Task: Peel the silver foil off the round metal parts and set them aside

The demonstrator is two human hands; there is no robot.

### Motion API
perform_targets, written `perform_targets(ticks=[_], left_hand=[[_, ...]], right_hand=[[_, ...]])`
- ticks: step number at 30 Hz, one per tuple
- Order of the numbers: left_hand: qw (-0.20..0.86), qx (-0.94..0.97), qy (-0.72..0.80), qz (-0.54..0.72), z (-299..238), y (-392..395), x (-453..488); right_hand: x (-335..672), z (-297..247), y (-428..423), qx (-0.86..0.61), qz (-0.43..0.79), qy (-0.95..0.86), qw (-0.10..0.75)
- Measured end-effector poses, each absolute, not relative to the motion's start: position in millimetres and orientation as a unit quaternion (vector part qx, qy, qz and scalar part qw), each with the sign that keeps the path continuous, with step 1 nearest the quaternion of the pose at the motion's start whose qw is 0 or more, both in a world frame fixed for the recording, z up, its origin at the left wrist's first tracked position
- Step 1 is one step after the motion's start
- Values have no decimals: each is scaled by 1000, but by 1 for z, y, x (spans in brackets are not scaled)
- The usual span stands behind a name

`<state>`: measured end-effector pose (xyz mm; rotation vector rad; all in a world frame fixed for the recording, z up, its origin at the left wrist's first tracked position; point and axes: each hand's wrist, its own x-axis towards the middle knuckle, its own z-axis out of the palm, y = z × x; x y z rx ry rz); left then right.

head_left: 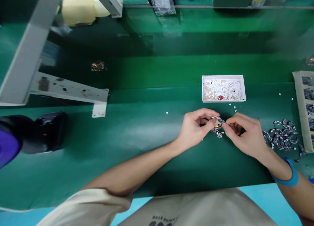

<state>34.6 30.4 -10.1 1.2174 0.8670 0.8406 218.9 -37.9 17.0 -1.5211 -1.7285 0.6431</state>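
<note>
Over the green belt (147, 134), my left hand (196, 127) and my right hand (242, 134) meet fingertip to fingertip. Between them they pinch a small part (218, 123) with a gold round piece and a thin patterned strip. The left fingers curl round the gold piece. The right thumb and forefinger grip the strip's end. A few tiny bits lie on the belt just under the part. A blue band (290, 178) circles my right wrist.
A white tray (223, 78) of pale small pieces sits just beyond my hands. A heap of dark patterned strips (282, 136) lies right, beside a beige tray (298, 98). A grey metal frame (66, 88) and a black-purple device (26, 134) stand left.
</note>
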Motion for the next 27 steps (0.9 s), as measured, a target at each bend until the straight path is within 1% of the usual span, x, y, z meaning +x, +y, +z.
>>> perform_targets(ticks=[3, 6, 12, 27], left_hand=[[640, 544, 393, 374, -10, 30, 35], [633, 550, 396, 375, -11, 30, 35], [627, 557, 399, 371, -15, 30, 35], [632, 561, 392, 364, -15, 28, 34]], right_hand=[[217, 15, -38, -596, 295, -647, 373], [215, 13, -37, -604, 311, -630, 377], [214, 13, -36, -615, 275, -638, 372], [213, 12, -35, -629, 280, -629, 362]])
